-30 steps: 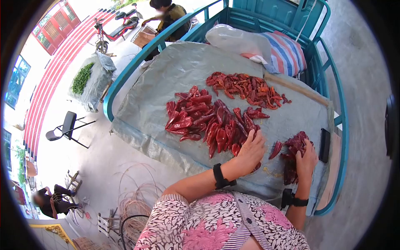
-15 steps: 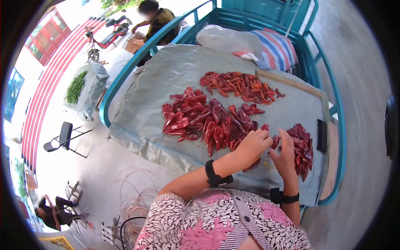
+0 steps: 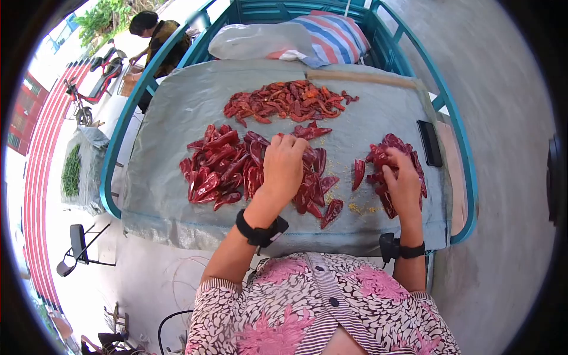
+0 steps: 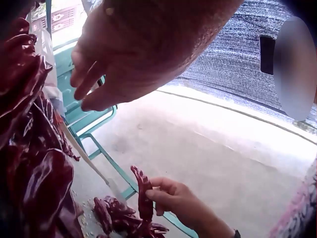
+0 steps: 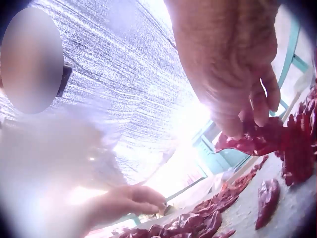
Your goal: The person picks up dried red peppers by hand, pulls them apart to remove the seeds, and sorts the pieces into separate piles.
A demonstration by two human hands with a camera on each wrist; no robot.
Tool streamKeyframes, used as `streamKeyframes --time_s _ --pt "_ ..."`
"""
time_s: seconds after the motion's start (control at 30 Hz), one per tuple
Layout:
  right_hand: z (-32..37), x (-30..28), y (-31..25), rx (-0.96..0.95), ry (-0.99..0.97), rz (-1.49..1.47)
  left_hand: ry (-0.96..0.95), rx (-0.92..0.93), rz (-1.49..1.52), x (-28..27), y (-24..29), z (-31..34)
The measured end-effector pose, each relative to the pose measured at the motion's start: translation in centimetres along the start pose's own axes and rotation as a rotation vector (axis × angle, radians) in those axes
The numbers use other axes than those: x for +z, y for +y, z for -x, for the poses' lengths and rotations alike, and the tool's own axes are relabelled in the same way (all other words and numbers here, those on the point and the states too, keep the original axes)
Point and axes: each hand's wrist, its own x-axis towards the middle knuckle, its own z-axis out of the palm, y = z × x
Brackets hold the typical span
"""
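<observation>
In the head view, clock directions are read from the centre of the grey sheet (image 3: 154,148), 12 o'clock at the top. The left hand (image 3: 284,168) is positioned over the large red pepper pile (image 3: 219,168), which extends mainly toward 9 o'clock; its fingers are partly extended and slightly bent, with no pepper visible between them in the left wrist view. The right hand (image 3: 404,182) is located at 3 o'clock, at the right-hand pepper pile (image 3: 419,171). Its thumb and fingers pinch one dried pepper (image 4: 144,199), held roughly upright above that pile. A single loose pepper (image 3: 358,174) lies at the pile's 9 o'clock side; a black phone (image 3: 429,143) lies at its 2 o'clock side. Smaller, wrinkled peppers (image 3: 284,100) occupy 12 o'clock.
</observation>
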Motion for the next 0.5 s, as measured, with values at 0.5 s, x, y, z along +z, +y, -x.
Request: streamKeyframes --time_s 0.5 --pt "2.7 2.1 -1.0 -0.023 -0.191 -0.155 -0.060 0.161 -0.080 1.7 -0.3 -1.5"
